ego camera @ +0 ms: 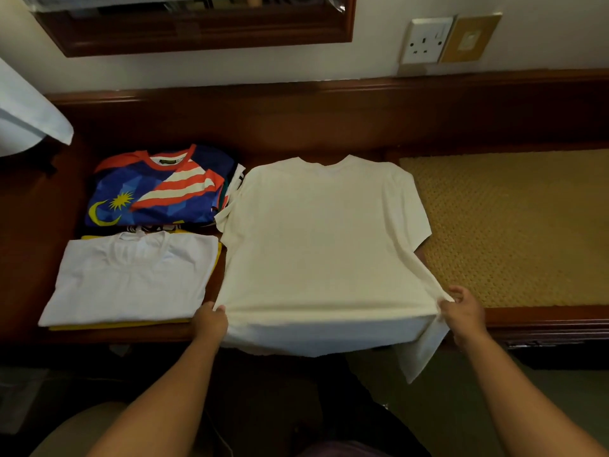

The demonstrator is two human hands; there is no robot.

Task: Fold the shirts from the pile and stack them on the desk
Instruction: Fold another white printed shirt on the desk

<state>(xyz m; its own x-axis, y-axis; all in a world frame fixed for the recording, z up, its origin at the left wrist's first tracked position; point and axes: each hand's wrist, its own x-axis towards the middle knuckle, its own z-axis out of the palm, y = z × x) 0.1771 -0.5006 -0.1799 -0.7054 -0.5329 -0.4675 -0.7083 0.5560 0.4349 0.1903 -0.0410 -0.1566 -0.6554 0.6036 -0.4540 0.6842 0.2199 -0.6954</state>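
pinching the cream shirt (323,239) between left hand (211,319) and right hand (464,311).

spread shirt (323,245) on desk (296,127), stacks (131,278) left

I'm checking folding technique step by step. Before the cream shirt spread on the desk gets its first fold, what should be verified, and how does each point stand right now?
1. Both hands grip the shirt: ok. The left hand and right hand each pinch the cream shirt near its lower corners.
2. Body lies flat: ok, no large wrinkles show.
3. Sleeves spread out: not ok. The left sleeve lies partly over the pile of unfolded shirts.
4. Hem on the desk: not ok, it hangs over the front edge.
5. Stack ready to receive: ok. The folded white shirt tops it squarely.
6. Shirt's underside free of creases: cannot tell.
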